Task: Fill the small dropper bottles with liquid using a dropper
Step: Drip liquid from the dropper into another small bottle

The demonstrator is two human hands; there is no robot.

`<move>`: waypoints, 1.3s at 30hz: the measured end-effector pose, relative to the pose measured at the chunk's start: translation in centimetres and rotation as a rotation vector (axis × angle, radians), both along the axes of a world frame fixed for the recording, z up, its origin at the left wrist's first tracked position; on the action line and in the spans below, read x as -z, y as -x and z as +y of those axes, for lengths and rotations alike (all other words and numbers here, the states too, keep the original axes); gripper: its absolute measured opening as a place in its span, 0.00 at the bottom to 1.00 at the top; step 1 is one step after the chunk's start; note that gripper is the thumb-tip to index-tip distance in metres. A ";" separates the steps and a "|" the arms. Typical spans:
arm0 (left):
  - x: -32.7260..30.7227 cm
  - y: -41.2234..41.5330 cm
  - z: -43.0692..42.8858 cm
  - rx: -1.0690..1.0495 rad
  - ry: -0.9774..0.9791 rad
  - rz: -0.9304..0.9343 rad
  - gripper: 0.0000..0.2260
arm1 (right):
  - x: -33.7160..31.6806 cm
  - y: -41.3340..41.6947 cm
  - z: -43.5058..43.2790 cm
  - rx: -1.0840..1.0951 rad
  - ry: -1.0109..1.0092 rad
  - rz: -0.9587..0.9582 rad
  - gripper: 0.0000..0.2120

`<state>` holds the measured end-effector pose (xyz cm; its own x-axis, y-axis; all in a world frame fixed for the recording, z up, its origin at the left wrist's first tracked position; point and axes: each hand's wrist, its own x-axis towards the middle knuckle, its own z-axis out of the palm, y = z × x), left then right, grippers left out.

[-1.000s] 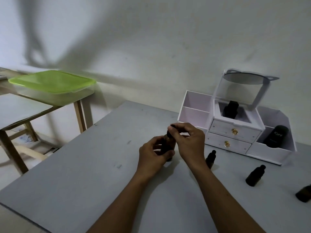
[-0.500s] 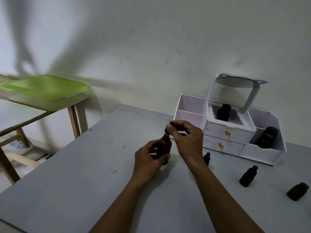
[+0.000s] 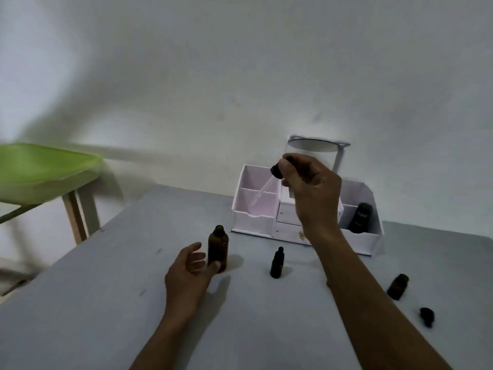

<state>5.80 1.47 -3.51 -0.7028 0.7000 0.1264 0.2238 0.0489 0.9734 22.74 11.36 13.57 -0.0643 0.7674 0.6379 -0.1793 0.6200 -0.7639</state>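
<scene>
The right hand (image 3: 310, 189) is raised above the table, its thumb and fingertips pinching the black cap of a dropper (image 3: 276, 172), whose clear glass pipette slants down and to the left in front of the organiser. The left hand (image 3: 188, 272) rests low on the grey tabletop (image 3: 80, 303) with fingers loosely spread. Its thumb touches the base of an uncapped amber bottle (image 3: 218, 248) that stands upright just beside it, and nothing is held in it. To the right of that bottle, apart from it, stands a small capped dropper bottle (image 3: 277, 263). Further right is a small uncapped bottle (image 3: 398, 286), with a black cap (image 3: 426, 316) lying near it on the surface. At the back of the table sits a white organiser (image 3: 253, 222) with open side compartments, small drawers in the middle and a round mirror (image 3: 316, 145) tilted on top. Its right compartment holds a black lettered container (image 3: 360, 217) leaning against the wall of the bin. The tabletop is matt grey with a few faint scuffs. Behind it rises a plain pale wall (image 3: 186, 76) with soft shadows. At the left, a wooden side table (image 3: 76, 217) carries a clear box with a green lid (image 3: 40, 166), which is blurred.
</scene>
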 end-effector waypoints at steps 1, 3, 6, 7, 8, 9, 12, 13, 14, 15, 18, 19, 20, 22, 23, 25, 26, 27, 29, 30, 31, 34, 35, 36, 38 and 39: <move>-0.2 -0.7 -0.7 -0.013 -0.004 -0.014 0.20 | -0.1 -1.1 0.1 0.010 0.001 0.008 0.04; -0.4 -2.6 -2.0 0.005 -0.005 -0.038 0.13 | 0.0 -3.5 0.2 0.038 0.007 0.018 0.04; -0.6 -6.7 -2.9 0.131 0.012 -0.079 0.09 | 0.2 -7.5 0.6 0.107 0.004 0.010 0.04; -0.6 -8.0 -3.0 0.180 0.020 -0.085 0.09 | 0.3 -8.7 0.7 0.132 0.008 -0.004 0.04; -0.5 -9.6 -2.8 0.237 0.033 -0.085 0.09 | 0.5 -10.2 0.9 0.166 0.013 -0.020 0.04; -0.5 -11.2 -2.6 0.292 0.044 -0.082 0.09 | 0.7 -11.6 1.1 0.193 0.020 -0.028 0.03; -0.4 -15.9 -1.3 0.432 0.039 -0.067 0.09 | 1.4 -15.8 1.5 0.239 0.038 0.007 0.04; -0.3 -17.5 -0.7 0.466 0.029 -0.063 0.10 | 1.7 -17.2 1.7 0.268 0.042 0.014 0.04; -0.2 -18.9 0.0 0.501 0.026 -0.059 0.11 | 2.0 -18.5 1.9 0.303 0.046 0.015 0.04; -0.2 -20.3 0.7 0.534 0.031 -0.058 0.12 | 2.3 -19.7 2.2 0.336 0.052 0.019 0.04; 0.2 -23.5 3.4 0.596 0.032 -0.059 0.16 | 3.3 -22.8 2.9 0.409 0.088 0.052 0.04; 0.3 -24.5 4.4 0.604 0.029 -0.061 0.16 | 3.7 -23.6 3.1 0.431 0.095 0.059 0.04; 0.2 -25.5 5.4 0.613 0.034 -0.056 0.17 | 4.1 -24.4 3.4 0.452 0.098 0.065 0.04; 0.0 -27.0 7.3 0.625 0.050 -0.031 0.19 | 5.0 -25.5 3.9 0.486 0.104 0.078 0.06; 0.0 -27.7 8.4 0.630 0.050 -0.020 0.20 | 5.5 -25.9 4.2 0.502 0.107 0.083 0.06; -0.1 -28.9 10.4 0.641 0.051 0.003 0.23 | 6.5 -26.6 4.7 0.529 0.111 0.073 0.06; 0.0 -29.4 11.3 0.642 0.052 0.015 0.24 | 7.0 -26.8 4.9 0.542 0.111 0.063 0.05; 0.0 -29.8 12.0 0.636 0.051 0.025 0.25 | 7.3 -27.0 5.1 0.552 0.110 0.057 0.05; 0.0 -30.5 13.3 0.617 0.039 0.039 0.26 | 8.1 -27.3 5.6 0.573 0.105 0.056 0.04; 0.1 -30.7 13.8 0.609 0.028 0.046 0.27 | 8.4 -27.5 5.8 0.577 0.103 0.057 0.04; 0.1 -30.9 14.2 0.604 0.016 0.055 0.27 | 8.6 -27.6 5.9 0.576 0.105 0.058 0.04; 0.4 -31.1 14.8 0.608 0.005 0.111 0.28 | 9.0 -27.7 6.4 0.572 0.116 0.057 0.06; 0.5 -31.2 14.9 0.610 0.006 0.122 0.28 | 9.0 -27.7 6.5 0.570 0.120 0.057 0.06; 0.6 -31.2 15.0 0.612 0.011 0.125 0.27 | 9.2 -27.7 6.6 0.567 0.123 0.057 0.06; 0.7 -31.2 15.1 0.613 0.025 0.134 0.26 | 9.4 -27.5 6.8 0.558 0.134 0.048 0.06; 0.8 -31.2 15.2 0.611 0.026 0.143 0.26 | 9.5 -27.4 6.8 0.549 0.143 0.038 0.06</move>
<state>36.97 16.65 -4.27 -0.1520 0.9742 0.1668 0.3467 -0.1055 0.9320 50.18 18.20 4.11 0.3894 0.7606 0.5195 0.1111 0.5212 -0.8462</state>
